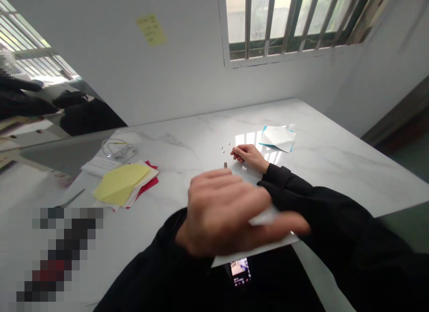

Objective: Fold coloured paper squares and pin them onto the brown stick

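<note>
On the counter [335,169], a small brown piece [225,165] is lying left of the curled fingers of the right hand [250,156], its long axis running toward the wall [184,75]. The blurred left hand [224,213] is hovering nearer, fingers bent, thumb sticking out; whether either is pinching anything, I cannot tell.

Blurred, unreadable lines on a yellow paper sticky note [151,29], upper left of the frame, illegible small marks on a lit rectangular phone screen [240,271], bottom centre.
</note>
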